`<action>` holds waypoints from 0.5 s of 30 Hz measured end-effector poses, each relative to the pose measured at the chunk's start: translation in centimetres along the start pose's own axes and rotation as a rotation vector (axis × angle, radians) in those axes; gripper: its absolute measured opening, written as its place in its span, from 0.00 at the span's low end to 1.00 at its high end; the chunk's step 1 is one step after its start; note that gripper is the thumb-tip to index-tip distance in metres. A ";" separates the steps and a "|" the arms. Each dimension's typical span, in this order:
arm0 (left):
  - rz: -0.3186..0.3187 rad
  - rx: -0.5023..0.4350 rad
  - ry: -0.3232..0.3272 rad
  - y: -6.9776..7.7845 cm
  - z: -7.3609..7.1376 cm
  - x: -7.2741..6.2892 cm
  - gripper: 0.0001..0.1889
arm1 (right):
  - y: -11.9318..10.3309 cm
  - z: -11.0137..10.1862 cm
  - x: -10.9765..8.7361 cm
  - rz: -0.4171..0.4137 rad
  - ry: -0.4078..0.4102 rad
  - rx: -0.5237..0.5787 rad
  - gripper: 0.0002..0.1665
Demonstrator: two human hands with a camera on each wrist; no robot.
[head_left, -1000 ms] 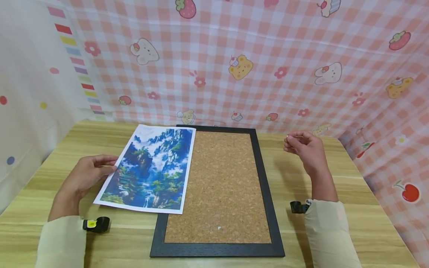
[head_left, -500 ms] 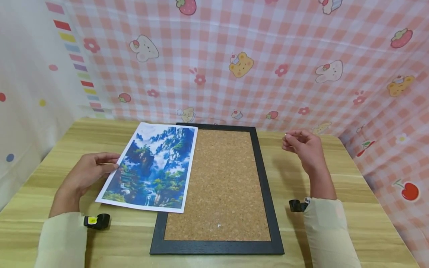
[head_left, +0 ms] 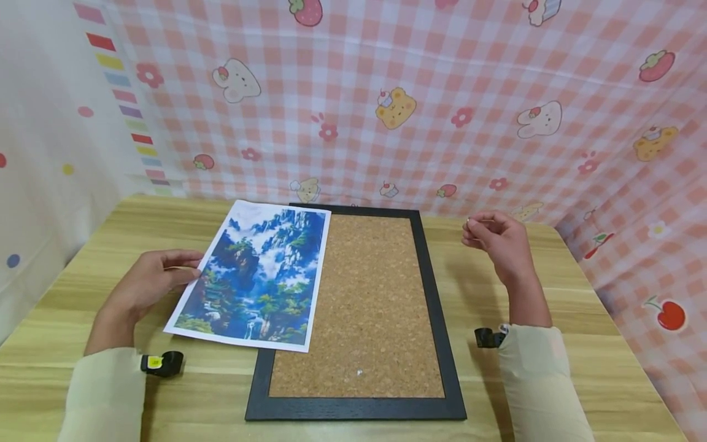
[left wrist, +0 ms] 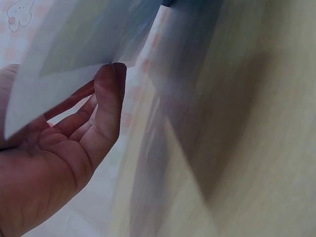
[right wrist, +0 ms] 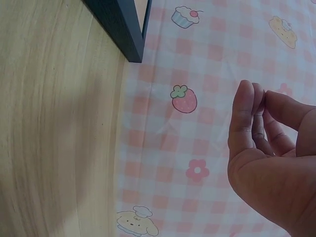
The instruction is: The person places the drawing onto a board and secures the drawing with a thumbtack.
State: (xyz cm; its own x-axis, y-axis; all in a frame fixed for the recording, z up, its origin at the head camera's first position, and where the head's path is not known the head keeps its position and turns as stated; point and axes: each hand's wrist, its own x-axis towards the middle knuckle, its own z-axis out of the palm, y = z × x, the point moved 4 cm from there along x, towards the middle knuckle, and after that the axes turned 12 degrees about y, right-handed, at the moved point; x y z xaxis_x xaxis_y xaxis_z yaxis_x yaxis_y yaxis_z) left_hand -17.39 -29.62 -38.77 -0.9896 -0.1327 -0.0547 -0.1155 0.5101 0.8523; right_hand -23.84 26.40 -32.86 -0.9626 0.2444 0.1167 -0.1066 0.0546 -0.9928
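My left hand (head_left: 146,282) pinches the left edge of a printed landscape picture (head_left: 254,276), blue mountains and trees within a white border. In the left wrist view, the thumb and fingers grip the sheet (left wrist: 37,91), which is tilted and casts a shadow on the table. The picture overlaps the left side of a black-framed cork board (head_left: 375,307). To the right of the board, my right hand (head_left: 502,239) is raised, thumb against fingertips, with a tiny shiny thing (head_left: 468,220) at the tips, too small to identify. Its fingers hide it in the right wrist view.
A small clear speck-like thing (head_left: 359,372) is on the lower part of the cork. The wooden table (head_left: 585,344) runs back to a pink checked cloth (head_left: 353,110). A black wrist camera (head_left: 162,364) sits beside the left sleeve, another (head_left: 490,337) by the right.
My left hand has carried the picture slightly to the right, a little further over the cork board. My right hand has shifted slightly left. Both grips look the same.
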 end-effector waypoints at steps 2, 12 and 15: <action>0.008 0.005 0.001 0.1 0.2 0.0 0.24 | 0.0 0.0 0.0 0.002 -0.007 0.010 0.11; 0.014 0.014 -0.020 0.3 1.0 -0.3 0.24 | -0.1 0.2 -0.1 -0.006 -0.006 -0.017 0.13; 0.019 0.015 -0.025 0.3 1.2 -0.4 0.23 | -0.2 0.2 -0.1 -0.007 -0.006 -0.020 0.14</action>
State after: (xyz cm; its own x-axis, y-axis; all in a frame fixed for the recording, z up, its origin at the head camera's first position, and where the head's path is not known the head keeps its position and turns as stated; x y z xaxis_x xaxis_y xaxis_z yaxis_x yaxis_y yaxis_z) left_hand -17.18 -28.38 -39.15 -0.9935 -0.1015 -0.0523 -0.0981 0.5252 0.8453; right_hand -23.76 26.13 -32.69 -0.9634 0.2380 0.1231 -0.1081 0.0754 -0.9913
